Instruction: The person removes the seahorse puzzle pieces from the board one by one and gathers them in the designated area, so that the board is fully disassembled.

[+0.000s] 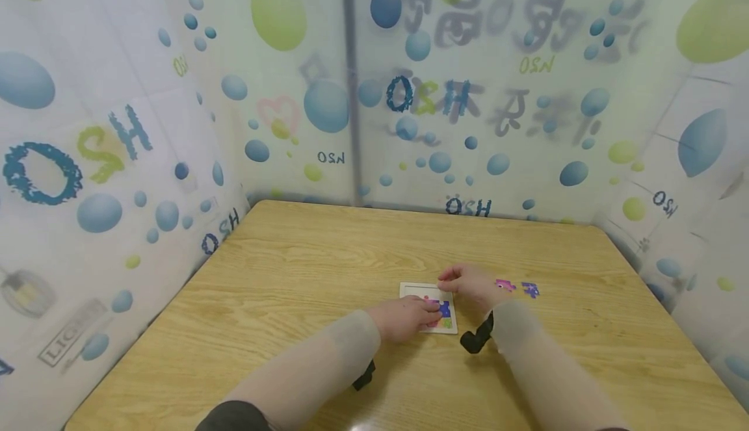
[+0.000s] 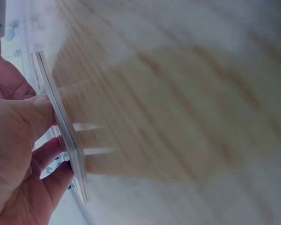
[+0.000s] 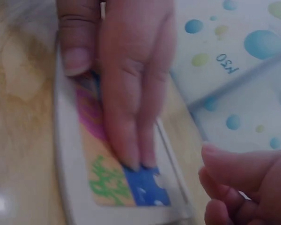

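A small jigsaw puzzle tray (image 1: 454, 319) with a pale rim lies on the table, partly filled with coloured pieces. My left hand (image 1: 404, 318) rests over its left and middle part, fingers stretched across the pieces. In the right wrist view, two of those fingertips touch a blue piece (image 3: 147, 190), while the thumb lies by the rim. My right hand (image 1: 473, 285) hovers at the tray's upper right corner. Its fingers are loosely bent, apart from the tray in the right wrist view, and no piece shows between them. The left hand hides part of the puzzle.
Just right of my right hand lie a pink loose piece (image 1: 505, 285) and a purple loose piece (image 1: 530, 289). The wooden table (image 1: 304, 255) meets a patterned curtain (image 1: 281, 106) at the back and sides.
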A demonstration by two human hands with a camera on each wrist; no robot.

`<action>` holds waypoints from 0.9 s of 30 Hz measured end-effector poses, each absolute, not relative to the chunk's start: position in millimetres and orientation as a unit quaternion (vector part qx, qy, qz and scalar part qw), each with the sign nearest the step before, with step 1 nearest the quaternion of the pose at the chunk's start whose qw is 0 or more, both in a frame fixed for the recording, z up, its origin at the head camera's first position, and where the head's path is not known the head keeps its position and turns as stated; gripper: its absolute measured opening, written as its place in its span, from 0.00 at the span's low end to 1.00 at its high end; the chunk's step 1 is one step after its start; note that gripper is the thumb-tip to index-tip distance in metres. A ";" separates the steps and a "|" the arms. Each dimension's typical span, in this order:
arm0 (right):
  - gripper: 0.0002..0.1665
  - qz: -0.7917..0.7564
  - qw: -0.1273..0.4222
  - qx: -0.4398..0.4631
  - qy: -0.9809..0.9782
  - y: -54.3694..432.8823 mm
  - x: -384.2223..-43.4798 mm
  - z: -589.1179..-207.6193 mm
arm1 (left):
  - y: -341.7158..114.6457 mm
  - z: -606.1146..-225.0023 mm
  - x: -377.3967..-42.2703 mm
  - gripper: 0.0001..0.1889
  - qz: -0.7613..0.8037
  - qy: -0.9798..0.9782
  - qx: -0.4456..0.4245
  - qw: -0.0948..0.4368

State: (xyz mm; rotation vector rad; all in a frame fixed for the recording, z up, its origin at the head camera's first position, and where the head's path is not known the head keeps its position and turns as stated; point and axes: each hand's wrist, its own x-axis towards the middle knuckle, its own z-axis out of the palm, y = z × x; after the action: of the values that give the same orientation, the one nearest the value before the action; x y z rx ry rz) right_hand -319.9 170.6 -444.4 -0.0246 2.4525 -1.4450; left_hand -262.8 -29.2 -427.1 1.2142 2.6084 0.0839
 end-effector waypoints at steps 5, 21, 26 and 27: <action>0.10 -0.496 0.148 -0.009 0.855 154.2 -317.7 -450.3 | -28.7 -428.6 -264.1 0.22 0.014 0.895 0.431 0.116; 0.09 -0.487 0.124 0.009 0.865 143.3 -321.5 -457.5 | -28.0 -433.0 -268.2 0.22 0.024 0.888 0.447 0.105; 0.07 -0.482 0.116 0.010 0.868 140.5 -319.6 -458.0 | -29.1 -432.3 -268.2 0.22 0.028 0.887 0.449 0.104; 0.07 -0.485 0.116 0.012 0.867 139.8 -318.9 -457.8 | -29.5 -431.9 -267.9 0.22 0.027 0.887 0.450 0.102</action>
State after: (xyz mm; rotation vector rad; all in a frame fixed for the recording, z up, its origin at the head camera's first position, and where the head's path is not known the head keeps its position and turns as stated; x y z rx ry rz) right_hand -318.9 139.8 -457.8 0.0347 2.5390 -1.4196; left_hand -267.9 -29.5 -431.9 1.3282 2.6181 0.0783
